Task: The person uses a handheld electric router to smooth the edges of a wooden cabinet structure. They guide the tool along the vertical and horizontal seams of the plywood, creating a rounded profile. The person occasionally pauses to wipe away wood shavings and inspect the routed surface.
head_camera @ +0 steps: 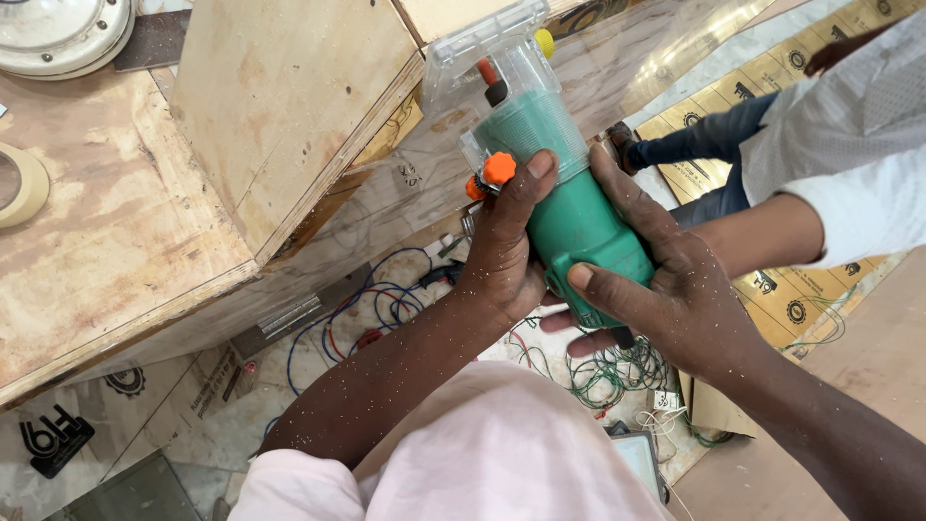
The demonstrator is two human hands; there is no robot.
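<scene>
Item: green trim router (569, 217), hand-held power tool with a clear plastic base (482, 53) at its far end and an orange knob (498, 168) on the collar.

Location: we hold it in the air in front of the chest, base tilted toward the edge of the plywood box (289, 96) on the worktop (106, 241), near it; we cannot tell whether the base touches the wood.

Hold: our left hand (502, 260) wraps the left side of the body, thumb lying up along the casing just beside the orange knob. Our right hand (675, 289) closes round the lower body from the right, thumb across the rear of the casing. The fingers of both hands are shut on the tool.

Handling, as we judge it: rigid moulded shell, smooth, dusted with fine sawdust and so a little slippery; motor-heavy for its bulk, weighted toward the body. The clear base looks the fragile part. The ribbed green barrel is the sound place to take hold, well clear of the base opening.

Nearby: tangled wires (386, 309) on the floor below, a roll of tape (21, 185) on the worktop, another person's sleeve (849, 125) at right.
</scene>
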